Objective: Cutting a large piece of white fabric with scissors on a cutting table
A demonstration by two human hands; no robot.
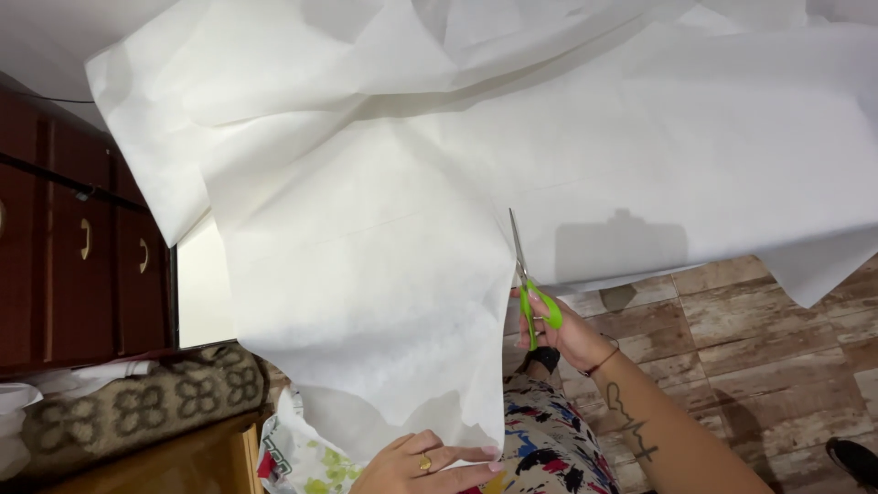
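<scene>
A large sheet of thin white fabric (384,229) hangs down in front of me, spread across most of the view. My right hand (569,331) grips green-handled scissors (529,288), blades pointing up into a cut along the sheet's right edge. My left hand (422,465), with a gold ring, pinches the lower edge of the hanging panel near the bottom centre. My patterned trousers (549,439) show below between the hands.
A dark red wooden cabinet (73,247) with curved handles stands at the left. A brown patterned cushion (137,402) lies on a wooden surface at bottom left. A flowered plastic bag (302,457) sits beside it. Wood-look floor tiles (759,320) show at right.
</scene>
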